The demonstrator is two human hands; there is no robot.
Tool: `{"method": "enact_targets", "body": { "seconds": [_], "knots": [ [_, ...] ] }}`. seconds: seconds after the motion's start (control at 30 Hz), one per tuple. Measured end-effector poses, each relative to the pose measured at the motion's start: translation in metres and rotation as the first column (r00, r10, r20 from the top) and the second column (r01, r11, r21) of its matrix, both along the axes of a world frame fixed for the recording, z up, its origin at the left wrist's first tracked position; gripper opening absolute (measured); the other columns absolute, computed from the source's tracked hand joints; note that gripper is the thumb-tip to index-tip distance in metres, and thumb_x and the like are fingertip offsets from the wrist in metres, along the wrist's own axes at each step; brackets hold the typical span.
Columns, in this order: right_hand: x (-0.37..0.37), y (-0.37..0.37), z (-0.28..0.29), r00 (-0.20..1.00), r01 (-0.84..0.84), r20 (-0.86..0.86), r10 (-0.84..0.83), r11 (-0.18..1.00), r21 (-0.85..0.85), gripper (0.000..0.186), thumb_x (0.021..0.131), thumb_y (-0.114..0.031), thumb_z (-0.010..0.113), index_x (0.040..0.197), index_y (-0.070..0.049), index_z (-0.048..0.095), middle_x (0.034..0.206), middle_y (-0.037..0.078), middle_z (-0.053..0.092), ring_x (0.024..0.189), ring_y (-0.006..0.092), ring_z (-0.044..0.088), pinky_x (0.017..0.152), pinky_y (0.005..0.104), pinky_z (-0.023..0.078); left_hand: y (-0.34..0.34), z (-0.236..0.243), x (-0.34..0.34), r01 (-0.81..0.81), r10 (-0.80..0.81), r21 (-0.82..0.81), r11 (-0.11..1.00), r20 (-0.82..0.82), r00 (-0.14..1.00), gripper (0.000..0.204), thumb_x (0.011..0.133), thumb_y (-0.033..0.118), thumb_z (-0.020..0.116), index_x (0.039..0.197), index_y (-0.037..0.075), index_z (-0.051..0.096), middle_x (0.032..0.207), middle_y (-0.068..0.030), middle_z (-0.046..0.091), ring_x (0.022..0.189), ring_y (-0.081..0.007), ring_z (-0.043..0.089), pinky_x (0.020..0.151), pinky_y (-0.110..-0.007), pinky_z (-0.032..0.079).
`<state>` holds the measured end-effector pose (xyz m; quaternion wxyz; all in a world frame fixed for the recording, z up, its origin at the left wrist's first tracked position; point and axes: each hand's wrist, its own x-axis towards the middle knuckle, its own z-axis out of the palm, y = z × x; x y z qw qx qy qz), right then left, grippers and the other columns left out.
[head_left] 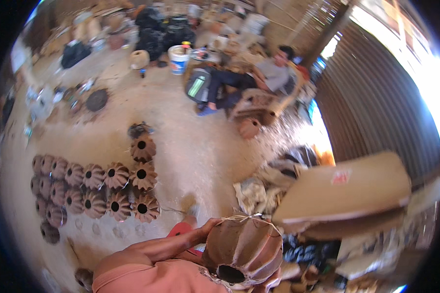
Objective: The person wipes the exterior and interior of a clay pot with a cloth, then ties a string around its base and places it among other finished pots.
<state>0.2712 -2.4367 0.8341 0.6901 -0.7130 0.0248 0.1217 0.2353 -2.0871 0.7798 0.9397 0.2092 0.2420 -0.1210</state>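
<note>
Dusty earthen floor (200, 151) is seen under a shed with a corrugated metal wall (376, 107). Rows of ribbed clay pots (98, 188) are set out on the ground at the left, touching one another. A large ribbed clay pot (244, 251), tied with string, is held close to the body, low in view. The left hand (209, 227) is pressed against its upper side, fingers curled on it. The right hand is hidden behind the pot; its grip cannot be told. A cardboard sheet (347, 190) lies just beside it. A seated person (264, 78) is seen well apart.
</note>
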Motion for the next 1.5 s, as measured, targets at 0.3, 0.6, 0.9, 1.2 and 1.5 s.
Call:
{"method": "enact_targets", "body": {
  "seconds": [0.3, 0.6, 0.9, 1.2, 1.5],
  "knots": [
    [0.253, 0.299, 0.002, 0.912, -0.402, 0.050, 0.408, 0.910, -0.105, 0.062, 0.101, -0.041, 0.053, 0.147, 0.000, 0.053, 0.144, 0.015, 0.059, 0.128, 0.0282, 0.059, 0.106, 0.0441, 0.049, 0.200, -0.023, 0.154, -0.293, 0.322, -0.185, 0.938, 0.148, 0.935, 0.051, 0.108, 0.043, 0.052, 0.140, 0.004, 0.063, 0.137, -0.0120, 0.067, 0.121, -0.0255, 0.066, 0.111, -0.043, 0.049],
    [0.433, 0.673, 0.035, 0.594, -0.780, 0.159, 0.789, 0.613, -0.127, 0.068, 0.095, -0.045, 0.060, 0.145, 0.001, 0.055, 0.140, 0.015, 0.061, 0.127, 0.0292, 0.060, 0.105, 0.0455, 0.050, 0.473, -0.010, 0.218, -0.640, 0.639, -0.092, 0.763, 0.258, 0.724, 0.037, 0.108, 0.022, 0.058, 0.140, 0.005, 0.065, 0.139, -0.0070, 0.066, 0.122, -0.0203, 0.066, 0.110, -0.044, 0.050],
    [0.529, 1.036, 0.006, 0.120, -0.981, 0.204, 0.972, 0.148, -0.126, 0.075, 0.089, -0.048, 0.068, 0.143, 0.003, 0.057, 0.137, 0.016, 0.063, 0.126, 0.0302, 0.061, 0.104, 0.0470, 0.050, 0.681, -0.021, 0.263, -0.975, 0.961, 0.030, 0.220, 0.163, 0.222, 0.043, 0.109, 0.026, 0.052, 0.146, 0.004, 0.058, 0.144, -0.0146, 0.063, 0.125, -0.0252, 0.066, 0.113, -0.049, 0.050],
    [0.530, 1.340, -0.011, -0.281, -0.959, 0.250, 0.927, -0.258, -0.120, 0.082, 0.083, -0.052, 0.075, 0.141, 0.004, 0.058, 0.134, 0.016, 0.065, 0.125, 0.0312, 0.062, 0.103, 0.0484, 0.051, 0.865, 0.011, 0.267, -0.971, 0.974, 0.083, -0.224, 0.061, -0.220, 0.046, 0.107, 0.029, 0.049, 0.142, 0.003, 0.061, 0.141, -0.0152, 0.066, 0.126, -0.0273, 0.065, 0.114, -0.045, 0.049],
    [0.434, 1.601, -0.038, -0.290, -0.946, 0.257, 0.922, -0.236, -0.221, 0.088, 0.080, -0.046, 0.083, 0.144, 0.006, 0.054, 0.141, 0.022, 0.062, 0.126, 0.0365, 0.061, 0.106, 0.0522, 0.049, 1.141, -0.071, 0.186, -0.943, 0.942, -0.064, -0.327, -0.104, -0.319, 0.055, 0.106, 0.045, 0.052, 0.142, 0.004, 0.062, 0.138, -0.0177, 0.067, 0.120, -0.0315, 0.068, 0.109, -0.048, 0.051]
  ]
}}
